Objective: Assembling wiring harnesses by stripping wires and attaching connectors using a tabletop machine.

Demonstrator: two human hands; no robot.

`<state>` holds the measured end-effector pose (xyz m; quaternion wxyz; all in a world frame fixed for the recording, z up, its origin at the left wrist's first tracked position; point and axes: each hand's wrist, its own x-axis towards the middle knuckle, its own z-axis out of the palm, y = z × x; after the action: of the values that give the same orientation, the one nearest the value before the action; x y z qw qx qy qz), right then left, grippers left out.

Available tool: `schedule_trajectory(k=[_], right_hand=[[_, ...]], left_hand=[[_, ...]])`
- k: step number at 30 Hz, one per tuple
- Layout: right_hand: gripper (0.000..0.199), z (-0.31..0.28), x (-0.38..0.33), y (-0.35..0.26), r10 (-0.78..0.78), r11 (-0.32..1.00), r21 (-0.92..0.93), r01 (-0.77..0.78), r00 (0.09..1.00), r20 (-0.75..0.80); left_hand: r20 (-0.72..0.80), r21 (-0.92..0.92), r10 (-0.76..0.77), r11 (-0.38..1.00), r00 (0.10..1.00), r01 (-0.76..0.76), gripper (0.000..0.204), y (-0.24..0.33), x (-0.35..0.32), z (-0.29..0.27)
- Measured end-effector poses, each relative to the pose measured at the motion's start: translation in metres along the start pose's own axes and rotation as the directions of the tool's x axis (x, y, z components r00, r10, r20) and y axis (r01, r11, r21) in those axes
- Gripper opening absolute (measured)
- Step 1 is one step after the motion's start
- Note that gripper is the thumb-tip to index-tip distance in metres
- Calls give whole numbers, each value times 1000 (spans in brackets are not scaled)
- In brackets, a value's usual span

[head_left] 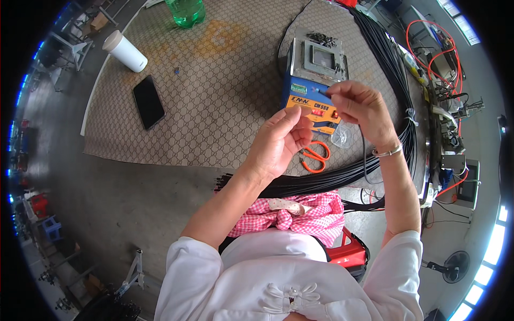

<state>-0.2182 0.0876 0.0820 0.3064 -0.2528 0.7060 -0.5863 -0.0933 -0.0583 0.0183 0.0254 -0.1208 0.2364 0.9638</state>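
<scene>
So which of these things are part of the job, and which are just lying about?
Seemingly in the job: dark cable in the right hand; blue-and-orange machine; black cable bundle; perhaps orange-handled scissors.

Apparently just lying about: black phone; white tumbler; green bottle.

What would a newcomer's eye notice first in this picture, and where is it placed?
Likely the blue and orange machine on the table, with the right hand pinching a cable in front of it. Next, the black bundle curving along the table's right side to its near edge. Orange scissors lie near the left hand.
</scene>
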Motion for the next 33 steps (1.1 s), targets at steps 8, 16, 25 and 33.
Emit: schedule_trajectory(k=[8,16,25,33], right_hand=[[18,-29,47,-10,-200,692,-722,10,964,-178],[17,-47,90,2,-287,395,-919,7,951,-116],[15,-42,106,8,-149,322,-944,-72,981,-126],[14,-39,109,11,-168,321,-945,-68,977,-128]], left_hand=[[-62,11,-92,996,994,92,17,-21,-3,-39],[-171,-24,-168,986,971,166,15,-28,-5,-57],[-171,-39,-177,984,969,173,15,-29,-6,-66],[-166,-45,-172,985,971,167,15,-28,-7,-69]])
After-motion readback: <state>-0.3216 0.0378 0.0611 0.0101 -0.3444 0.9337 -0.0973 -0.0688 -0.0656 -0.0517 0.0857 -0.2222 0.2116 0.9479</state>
